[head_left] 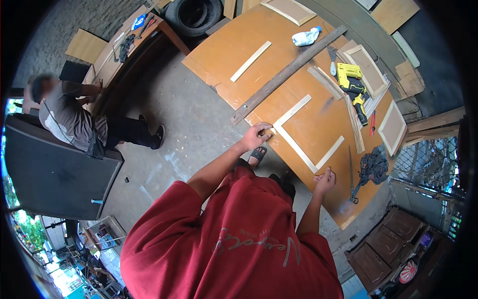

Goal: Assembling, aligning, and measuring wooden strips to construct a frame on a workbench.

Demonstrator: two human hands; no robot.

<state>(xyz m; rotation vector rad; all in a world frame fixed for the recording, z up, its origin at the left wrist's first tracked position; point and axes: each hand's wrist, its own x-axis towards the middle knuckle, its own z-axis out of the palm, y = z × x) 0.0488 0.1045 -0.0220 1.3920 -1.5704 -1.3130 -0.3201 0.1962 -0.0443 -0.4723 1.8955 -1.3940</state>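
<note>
Three pale wooden strips (296,149) lie on the orange-brown tabletop, joined end to end in a U shape with its open side facing away from me. My left hand (256,136) pinches at the left corner, its thumb and fingers closed around the strip's end at the table's near edge. By the right corner, my right hand (325,180) is closed with its fingertips together, close to the strip's end. Whatever those right fingers hold, if anything, is too small to make out.
A long dark wooden bar (289,74) crosses the table (214,60). Right of it are a yellow-black staple gun (349,77), a putty knife (332,61), a handsaw (351,174), a dark rag (373,165) and small framed panels (393,128). Another person (74,109) stands at a bench on the left.
</note>
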